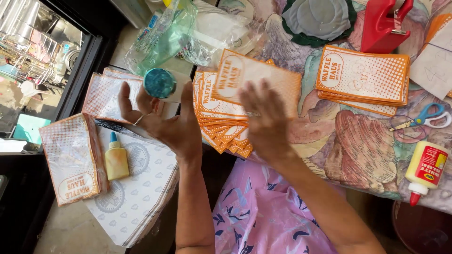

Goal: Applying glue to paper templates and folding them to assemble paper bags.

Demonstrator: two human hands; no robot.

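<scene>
Fingers, left: spread and half curled, palm turned up, on the left hand (162, 120); a thin ring shows on one finger; nothing is clamped between them.
Fingers, right: stretched out flat and blurred, back of the right hand (266, 120) turned up; whether the tips press the paper below, I cannot tell.
Blue-capped bottle (160, 83): seen end on, a round teal cap just above the left fingertips, at or beside them; contact cannot be made out.
Top bag (256, 77): orange-and-white printed paper bag, tilted, lying over the fanned stack and partly under the right fingers.
Fanned stack (223, 127): many of the same bags, splayed out between the two hands at the near table edge.
Second stack (362, 77): neater pile of the bags, right of the right hand, well apart from it.
Scissors (426, 117): blue-handled, on the table past the second stack.
Glue bottle, right (423, 169): white with red label and red tip, lying near the table's right edge.
Tape dispenser (383, 23): red, at the far edge.
Glue bottle, left (116, 160): small, yellow, blue tip, resting on white printed sheets (141, 193) left of the left forearm.
Wrapped bundle (70, 160): bags in clear film, just beside the yellow bottle.
Plastic bags (188, 33): clear and greenish, crumpled beyond the blue cap.
Table (348, 146): covered with a shell-patterned cloth.
</scene>
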